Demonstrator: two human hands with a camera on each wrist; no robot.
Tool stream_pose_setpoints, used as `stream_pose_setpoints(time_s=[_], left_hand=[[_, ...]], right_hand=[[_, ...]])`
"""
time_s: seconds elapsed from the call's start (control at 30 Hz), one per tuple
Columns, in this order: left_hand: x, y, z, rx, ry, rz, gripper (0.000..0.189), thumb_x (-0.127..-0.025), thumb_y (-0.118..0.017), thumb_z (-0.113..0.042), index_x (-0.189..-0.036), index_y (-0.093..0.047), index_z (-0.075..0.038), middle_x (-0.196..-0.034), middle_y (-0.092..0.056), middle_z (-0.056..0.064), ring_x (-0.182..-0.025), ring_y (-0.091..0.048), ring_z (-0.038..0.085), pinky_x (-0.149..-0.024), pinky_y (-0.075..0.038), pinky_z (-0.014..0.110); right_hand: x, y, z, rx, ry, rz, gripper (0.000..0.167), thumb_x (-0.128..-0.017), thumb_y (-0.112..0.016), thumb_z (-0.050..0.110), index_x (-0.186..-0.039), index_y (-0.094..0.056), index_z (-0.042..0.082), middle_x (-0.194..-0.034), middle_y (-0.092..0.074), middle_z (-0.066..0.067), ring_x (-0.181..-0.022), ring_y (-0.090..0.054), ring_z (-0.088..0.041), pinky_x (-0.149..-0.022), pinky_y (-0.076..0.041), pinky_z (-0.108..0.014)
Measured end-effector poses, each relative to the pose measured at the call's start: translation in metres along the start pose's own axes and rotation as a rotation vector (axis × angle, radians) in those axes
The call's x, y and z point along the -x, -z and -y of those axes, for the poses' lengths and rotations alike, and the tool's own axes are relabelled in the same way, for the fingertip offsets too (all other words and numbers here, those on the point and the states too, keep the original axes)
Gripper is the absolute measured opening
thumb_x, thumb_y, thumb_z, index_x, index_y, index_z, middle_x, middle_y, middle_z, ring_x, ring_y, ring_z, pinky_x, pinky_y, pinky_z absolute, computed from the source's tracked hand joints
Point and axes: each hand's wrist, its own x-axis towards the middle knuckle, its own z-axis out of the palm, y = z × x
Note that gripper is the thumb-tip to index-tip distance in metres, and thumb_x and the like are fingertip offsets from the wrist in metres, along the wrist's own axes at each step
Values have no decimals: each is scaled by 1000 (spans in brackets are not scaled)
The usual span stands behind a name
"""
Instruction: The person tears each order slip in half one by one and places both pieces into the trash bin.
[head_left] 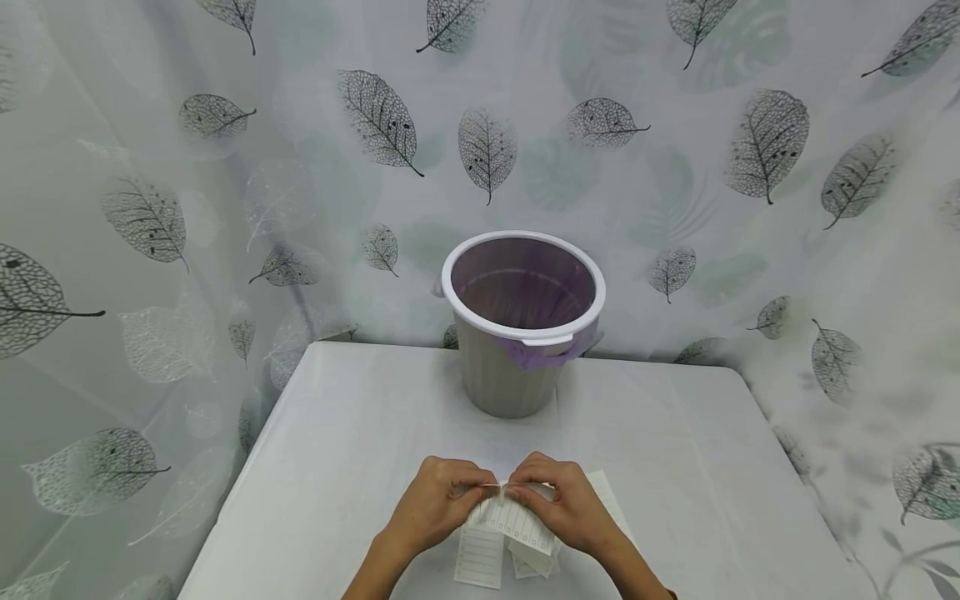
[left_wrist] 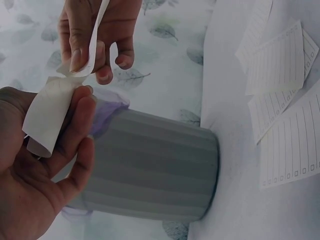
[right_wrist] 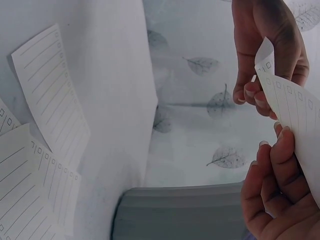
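Paper (right_wrist: 300,115) is before the bin (head_left: 510,379); I see left hand (head_left: 435,507) and right hand (head_left: 564,507) pinching that paper close together, presumably for control, with slips (head_left: 478,560) on the worktop (head_left: 360,433), also before the bin.

Head view: illumination was bright, diffuse and nearly even, leaving the white table (head_left: 360,417) pale and low in contrast. A soft shadow lay at the foot of the bin (head_left: 487,367), whose interior was markedly darker. Print on the ruled slips (head_left: 478,557) was small and indistinct. Wrist views: both were dimmer, with a cool grey cast (the warmer head view served for comparison). The left hand (right_wrist: 285,40) fell partly into shade, the held strip (left_wrist: 52,107) appeared comparatively light, and the leaf-patterned curtain (left_wrist: 165,80) was softly blurred.
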Motion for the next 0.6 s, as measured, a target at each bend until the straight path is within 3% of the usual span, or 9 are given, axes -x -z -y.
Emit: stream_pose_setpoints(time_s=[0.6], left_hand=[[-1,0,0,11,-33,-29,18,-90,-76,7,-95,-82,-10,-93,-76,-8,-84,-71,4,-74,-58,23]], right_hand=[[-3,1,8,-8,-51,-19,16,-91,-77,-1,-99,-80,13,-98,-74,5,-88,-70,-18,-82,-57,-32]])
